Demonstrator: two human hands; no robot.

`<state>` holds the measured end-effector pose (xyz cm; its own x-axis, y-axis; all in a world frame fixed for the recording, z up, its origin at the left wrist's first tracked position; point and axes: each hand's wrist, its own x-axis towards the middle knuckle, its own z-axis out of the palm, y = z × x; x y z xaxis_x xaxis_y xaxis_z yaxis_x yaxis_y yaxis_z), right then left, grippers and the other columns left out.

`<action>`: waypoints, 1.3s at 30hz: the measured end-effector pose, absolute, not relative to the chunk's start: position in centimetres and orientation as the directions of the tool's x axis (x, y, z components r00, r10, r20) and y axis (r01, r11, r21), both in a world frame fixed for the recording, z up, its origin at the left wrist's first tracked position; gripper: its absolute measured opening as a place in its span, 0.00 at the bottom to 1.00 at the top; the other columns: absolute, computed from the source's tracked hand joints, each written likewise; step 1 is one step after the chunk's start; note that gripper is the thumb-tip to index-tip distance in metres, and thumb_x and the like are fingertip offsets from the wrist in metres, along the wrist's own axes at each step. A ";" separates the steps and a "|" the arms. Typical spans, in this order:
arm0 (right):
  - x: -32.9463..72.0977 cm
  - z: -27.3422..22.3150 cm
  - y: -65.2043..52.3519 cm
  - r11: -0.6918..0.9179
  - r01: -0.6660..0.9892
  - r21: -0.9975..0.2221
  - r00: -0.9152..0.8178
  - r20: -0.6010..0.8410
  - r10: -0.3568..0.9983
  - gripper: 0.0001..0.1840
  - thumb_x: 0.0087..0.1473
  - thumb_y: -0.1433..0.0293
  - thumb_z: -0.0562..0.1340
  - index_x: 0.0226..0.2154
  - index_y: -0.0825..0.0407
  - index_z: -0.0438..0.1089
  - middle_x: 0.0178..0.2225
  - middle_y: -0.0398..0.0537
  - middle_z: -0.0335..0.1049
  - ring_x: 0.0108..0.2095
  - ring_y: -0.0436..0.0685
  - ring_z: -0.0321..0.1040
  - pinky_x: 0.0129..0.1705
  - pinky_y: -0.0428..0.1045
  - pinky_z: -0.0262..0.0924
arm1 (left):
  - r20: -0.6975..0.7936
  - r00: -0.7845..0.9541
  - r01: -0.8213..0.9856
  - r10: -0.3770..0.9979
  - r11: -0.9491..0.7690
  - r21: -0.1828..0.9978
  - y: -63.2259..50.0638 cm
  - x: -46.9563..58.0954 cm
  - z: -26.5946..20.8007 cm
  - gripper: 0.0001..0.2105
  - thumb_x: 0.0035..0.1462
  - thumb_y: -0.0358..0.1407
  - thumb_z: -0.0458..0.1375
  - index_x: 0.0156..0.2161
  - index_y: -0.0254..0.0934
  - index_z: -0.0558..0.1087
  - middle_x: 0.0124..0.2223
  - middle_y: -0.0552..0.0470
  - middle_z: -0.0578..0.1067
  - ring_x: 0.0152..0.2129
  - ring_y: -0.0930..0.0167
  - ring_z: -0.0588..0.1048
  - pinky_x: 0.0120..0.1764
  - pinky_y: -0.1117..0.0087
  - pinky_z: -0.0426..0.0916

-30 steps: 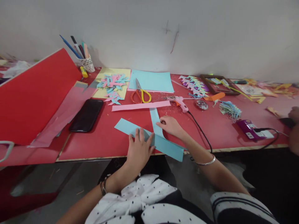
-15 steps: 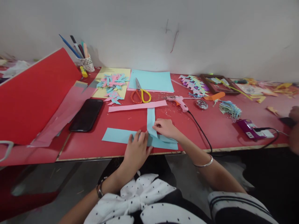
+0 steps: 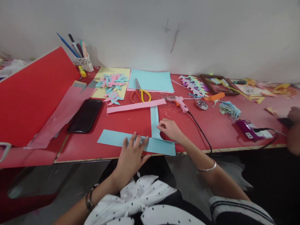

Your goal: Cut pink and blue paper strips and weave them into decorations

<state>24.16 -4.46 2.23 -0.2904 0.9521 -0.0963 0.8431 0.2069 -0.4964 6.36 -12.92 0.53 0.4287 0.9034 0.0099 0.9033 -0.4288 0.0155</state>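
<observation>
A wide light-blue paper strip (image 3: 112,137) lies along the table's front edge. My left hand (image 3: 132,153) presses on it with fingers spread flat. A narrow light-blue strip (image 3: 154,120) stands out from its far side, bending away toward the back of the table. My right hand (image 3: 170,128) has its fingers curled in a pinch at the edge of this narrow strip. The narrow strip curves to the right below that hand, and where it meets the wide piece is partly hidden. Just beyond lies a pink paper strip (image 3: 136,106), overlapping the narrow strip's far end.
Scissors (image 3: 142,93), a pink glue gun (image 3: 179,101) with a cord, and blue sheets (image 3: 151,80) lie behind. Folded paper pieces (image 3: 112,82) sit on yellow paper. A phone (image 3: 85,115) and red board (image 3: 35,100) are left; a purple power adapter (image 3: 249,129) is right. Another person's hand (image 3: 294,134) shows far right.
My right hand has moved slightly right with the narrow blue strip, whose bend has shifted right too. My left hand has slid a little left and nearer, its fingers spread wider.
</observation>
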 end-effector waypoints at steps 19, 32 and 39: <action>23.8 2.2 -4.7 0.192 0.893 -0.408 -0.239 -0.069 0.968 0.13 0.50 0.71 0.56 0.17 0.54 0.60 0.22 0.40 0.56 0.23 0.47 0.53 0.28 0.44 0.44 | 0.102 0.341 0.939 0.934 -0.343 -0.006 -4.4 3.5 1.7 0.28 0.57 0.45 0.46 0.58 0.30 0.54 0.61 0.38 0.54 0.58 0.56 0.52 0.54 0.50 0.50; 23.1 2.0 -4.9 0.156 0.905 -0.396 -0.186 -0.038 0.982 0.12 0.49 0.71 0.55 0.17 0.54 0.61 0.21 0.40 0.57 0.23 0.47 0.54 0.29 0.45 0.44 | 0.080 0.330 0.944 0.941 -0.331 0.001 -3.9 0.0 0.2 0.23 0.58 0.42 0.43 0.55 0.35 0.60 0.58 0.41 0.61 0.55 0.60 0.58 0.54 0.49 0.48; 23.2 1.8 -5.1 0.145 0.903 -0.404 -0.170 -0.027 0.985 0.12 0.50 0.71 0.56 0.17 0.54 0.60 0.22 0.41 0.59 0.24 0.47 0.55 0.29 0.45 0.44 | 0.202 0.390 0.911 0.899 -0.408 0.059 -6.3 1.6 1.5 0.21 0.58 0.40 0.45 0.54 0.32 0.61 0.57 0.37 0.61 0.55 0.59 0.58 0.54 0.53 0.52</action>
<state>23.15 -5.12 1.83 -0.1701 0.9851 -0.0270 0.9034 0.1449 -0.4036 1.59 -6.29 1.49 0.3898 0.8985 0.2018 0.9108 -0.4085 0.0594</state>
